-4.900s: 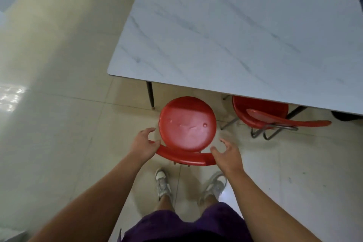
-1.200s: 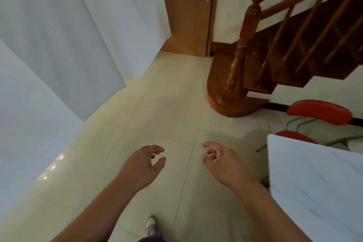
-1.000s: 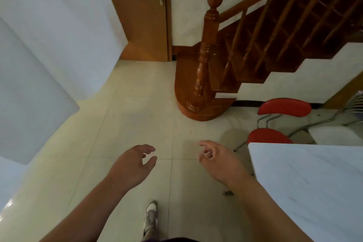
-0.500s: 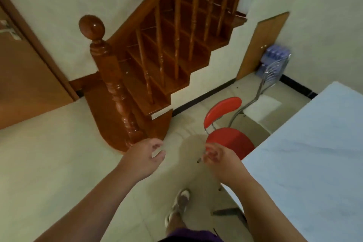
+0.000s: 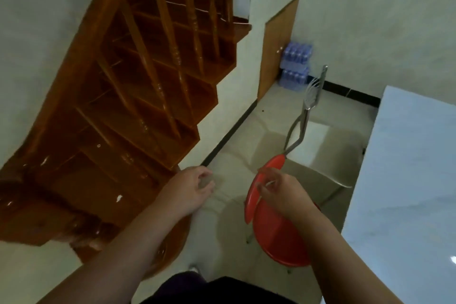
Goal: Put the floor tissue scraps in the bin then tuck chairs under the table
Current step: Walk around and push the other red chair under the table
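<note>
Reaching forward, I see my left hand half-curled and empty over free floor beside the staircase. My right hand, grip loose, hovers at the red chair backrest, just beside the desk edge.

Your right hand covers part of the red chair and its backrest, and you cannot tell whether the fingers touch it. The table is cut off by the right edge. The staircase smears with motion blur at lower left, where its post dissolves. The stacked bottle packs are too small to read. Your forearms and dark shorts run off the bottom edge.
</note>
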